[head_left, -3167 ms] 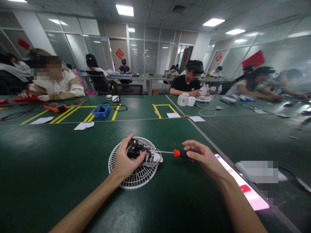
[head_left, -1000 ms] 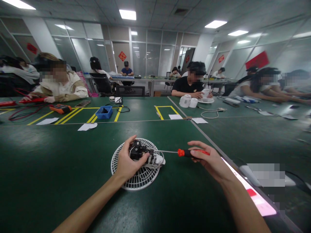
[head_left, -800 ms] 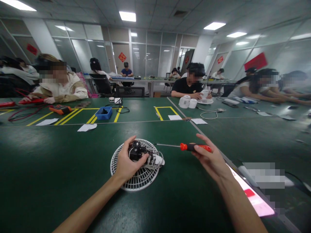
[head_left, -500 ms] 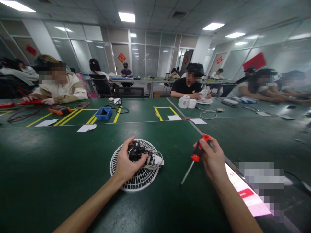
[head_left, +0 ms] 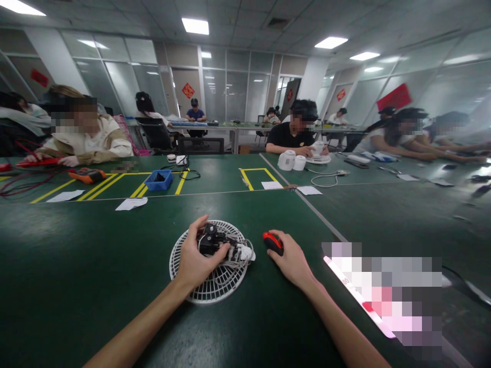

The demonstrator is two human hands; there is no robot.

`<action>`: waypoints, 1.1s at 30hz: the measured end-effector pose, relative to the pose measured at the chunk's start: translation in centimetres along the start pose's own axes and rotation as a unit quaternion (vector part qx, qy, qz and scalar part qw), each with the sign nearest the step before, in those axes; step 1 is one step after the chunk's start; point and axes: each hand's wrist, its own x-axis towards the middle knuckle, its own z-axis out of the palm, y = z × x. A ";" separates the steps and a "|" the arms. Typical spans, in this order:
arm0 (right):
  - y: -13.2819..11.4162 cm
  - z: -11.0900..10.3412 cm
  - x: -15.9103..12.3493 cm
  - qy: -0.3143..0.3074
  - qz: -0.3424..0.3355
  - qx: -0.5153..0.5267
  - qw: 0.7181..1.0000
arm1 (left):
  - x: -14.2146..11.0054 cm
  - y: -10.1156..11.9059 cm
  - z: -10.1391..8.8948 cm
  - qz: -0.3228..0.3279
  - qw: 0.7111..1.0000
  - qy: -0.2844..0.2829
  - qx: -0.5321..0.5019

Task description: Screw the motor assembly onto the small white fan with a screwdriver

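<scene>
My left hand (head_left: pixel 195 260) is closed round a black fan motor assembly (head_left: pixel 208 245) with a white end piece and grey wires. The assembly sits over a round white fan grille (head_left: pixel 182 283) lying flat on the green table (head_left: pixel 245 327). To the right of the grille, my right hand (head_left: pixel 290 255) grips a screwdriver (head_left: pixel 273 243) by its red and black handle. The screwdriver's shaft cannot be seen from here. The tool and the grille are apart.
A bright-screened device (head_left: pixel 364 301) lies to my right. Across the table are a blue bin (head_left: pixel 158 181), an orange and black meter (head_left: pixel 87 176), paper sheets (head_left: pixel 131 204), white round parts (head_left: pixel 287 161) and a pale cable (head_left: pixel 324 180). Several people sit at work beyond.
My right hand has moved left towards the grille with the screwdriver, whose shaft has gone out of sight. My left hand keeps its hold on the motor assembly. The view has shifted slightly.
</scene>
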 end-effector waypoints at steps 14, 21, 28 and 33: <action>-0.4 1.1 -0.1 0.052 -0.045 -0.041 0.997 | 0.0 0.0 -0.1 0.015 1.000 -0.013 0.012; -1.2 1.5 -0.3 0.089 -0.094 -0.054 0.990 | 0.0 -0.1 -0.1 0.013 1.000 -0.018 0.007; -1.7 2.4 -0.5 0.122 -0.148 -0.092 0.977 | 0.0 -0.1 -0.1 0.015 1.000 -0.012 0.014; -1.9 2.9 -0.4 0.130 -0.151 -0.123 0.972 | 0.0 -0.2 0.0 0.012 1.000 -0.014 0.016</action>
